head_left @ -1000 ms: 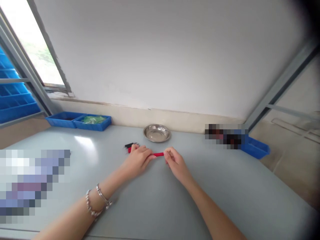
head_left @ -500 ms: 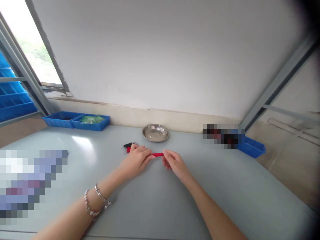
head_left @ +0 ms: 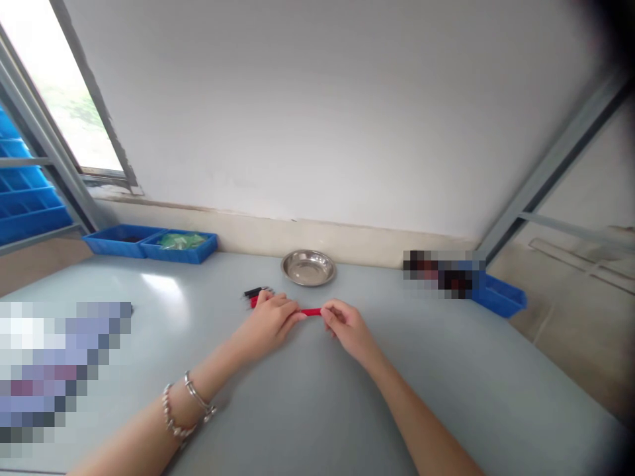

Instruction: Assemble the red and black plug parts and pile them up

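1. Closer together than before, my left hand [head_left: 270,322] and right hand [head_left: 347,325] each pinch the single red tube [head_left: 311,312], just above the table [head_left: 307,396].
2. Behind it: one steel dish [head_left: 308,268], three blue trays [head_left: 178,254].

Window [head_left: 59,86] daylight; table [head_left: 163,284] glare; dark, warped corners.

Small assembly workshop: grey workbench [head_left: 317,410], blue parts bins [head_left: 149,243] along bare wall, steel dish [head_left: 308,268], metal racking [head_left: 546,178], stacked blue trays [head_left: 24,198] by window.
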The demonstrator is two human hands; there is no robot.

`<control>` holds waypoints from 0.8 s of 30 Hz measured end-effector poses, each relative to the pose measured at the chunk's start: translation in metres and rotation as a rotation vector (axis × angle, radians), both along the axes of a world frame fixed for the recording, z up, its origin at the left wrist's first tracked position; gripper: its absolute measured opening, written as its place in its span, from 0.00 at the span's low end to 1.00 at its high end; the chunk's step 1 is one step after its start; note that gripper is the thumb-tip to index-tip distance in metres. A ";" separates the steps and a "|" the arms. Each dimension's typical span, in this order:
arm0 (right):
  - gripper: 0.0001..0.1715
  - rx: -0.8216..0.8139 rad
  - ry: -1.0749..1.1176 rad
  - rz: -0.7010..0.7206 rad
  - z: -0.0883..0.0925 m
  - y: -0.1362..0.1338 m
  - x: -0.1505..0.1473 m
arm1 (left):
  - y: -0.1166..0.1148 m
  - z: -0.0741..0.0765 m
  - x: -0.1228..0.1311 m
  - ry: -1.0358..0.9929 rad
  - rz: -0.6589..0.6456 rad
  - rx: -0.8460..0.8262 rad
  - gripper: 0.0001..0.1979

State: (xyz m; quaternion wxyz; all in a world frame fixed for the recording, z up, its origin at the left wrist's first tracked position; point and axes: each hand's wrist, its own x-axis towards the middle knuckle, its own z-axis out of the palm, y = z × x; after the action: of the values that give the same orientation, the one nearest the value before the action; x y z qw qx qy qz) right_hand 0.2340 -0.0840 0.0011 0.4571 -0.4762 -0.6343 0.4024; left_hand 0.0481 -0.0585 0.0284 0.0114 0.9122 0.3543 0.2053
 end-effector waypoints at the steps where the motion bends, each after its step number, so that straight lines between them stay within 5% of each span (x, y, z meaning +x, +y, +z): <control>1: 0.15 0.020 -0.014 -0.011 -0.001 0.000 0.000 | 0.000 0.000 0.000 -0.001 -0.001 -0.004 0.19; 13: 0.09 -0.035 0.085 -0.070 0.004 -0.001 -0.001 | 0.002 -0.001 0.000 0.002 -0.004 -0.077 0.20; 24: 0.22 -0.167 0.129 0.017 0.002 -0.003 -0.003 | -0.001 0.003 0.001 0.035 -0.011 -0.059 0.19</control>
State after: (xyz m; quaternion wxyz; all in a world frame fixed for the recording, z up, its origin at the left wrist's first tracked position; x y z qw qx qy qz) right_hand 0.2307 -0.0871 0.0031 0.4524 -0.4802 -0.5717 0.4877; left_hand 0.0493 -0.0596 0.0315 0.0333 0.9169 0.3555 0.1785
